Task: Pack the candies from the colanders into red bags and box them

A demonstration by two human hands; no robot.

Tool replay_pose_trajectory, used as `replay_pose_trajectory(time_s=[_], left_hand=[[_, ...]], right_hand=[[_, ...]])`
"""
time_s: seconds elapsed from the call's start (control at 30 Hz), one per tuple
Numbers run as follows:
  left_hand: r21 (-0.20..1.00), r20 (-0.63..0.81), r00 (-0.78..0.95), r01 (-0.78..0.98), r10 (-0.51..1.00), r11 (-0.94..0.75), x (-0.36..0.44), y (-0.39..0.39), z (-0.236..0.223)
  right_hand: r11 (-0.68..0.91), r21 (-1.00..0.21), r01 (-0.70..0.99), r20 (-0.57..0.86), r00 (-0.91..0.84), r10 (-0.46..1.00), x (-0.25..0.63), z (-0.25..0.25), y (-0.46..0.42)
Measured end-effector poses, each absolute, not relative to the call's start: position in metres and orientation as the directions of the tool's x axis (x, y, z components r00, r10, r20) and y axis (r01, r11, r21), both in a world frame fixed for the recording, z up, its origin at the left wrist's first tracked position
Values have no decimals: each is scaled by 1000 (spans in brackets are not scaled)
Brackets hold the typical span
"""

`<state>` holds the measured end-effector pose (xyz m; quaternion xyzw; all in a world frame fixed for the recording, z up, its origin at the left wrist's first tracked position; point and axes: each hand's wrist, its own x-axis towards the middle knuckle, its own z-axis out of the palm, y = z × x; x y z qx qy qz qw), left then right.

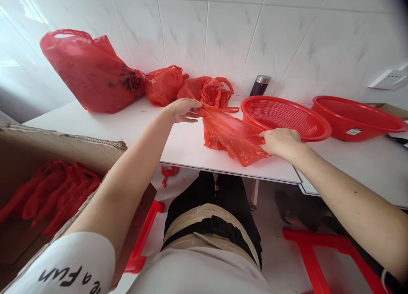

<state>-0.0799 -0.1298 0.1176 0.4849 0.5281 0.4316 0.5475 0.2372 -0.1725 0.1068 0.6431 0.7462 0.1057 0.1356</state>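
Note:
A thin red plastic bag (231,134) is stretched between my two hands over the front of the white table (181,145). My left hand (186,110) pinches its upper left corner, the other fingers held out. Closed around the bag's right side is my right hand (280,141), just in front of a red mesh basket (287,113). The bag looks see-through and crumpled, and its lower edge hangs near the table edge. I cannot make out anything inside it.
Along the tiled wall stand a large full red bag (92,75), smaller red bags (164,84) and a dark flask (259,85). A red basin (360,117) is at the right. Beside my left arm, a cardboard box (63,138) holds red bags. A red stool (318,243) stands below.

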Motion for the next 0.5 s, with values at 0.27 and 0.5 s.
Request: replay_pose_trajectory(time_s=[0.27,0.5], left_hand=[[952,-278,258,201,925,230,-77,-139,116],[861,-302,143,466,942,205,-76,-127,109]], right_hand=[[261,124,957,21,-265,964,259,96,-203],[275,-200,941,22,-276,961,287,64,-210]])
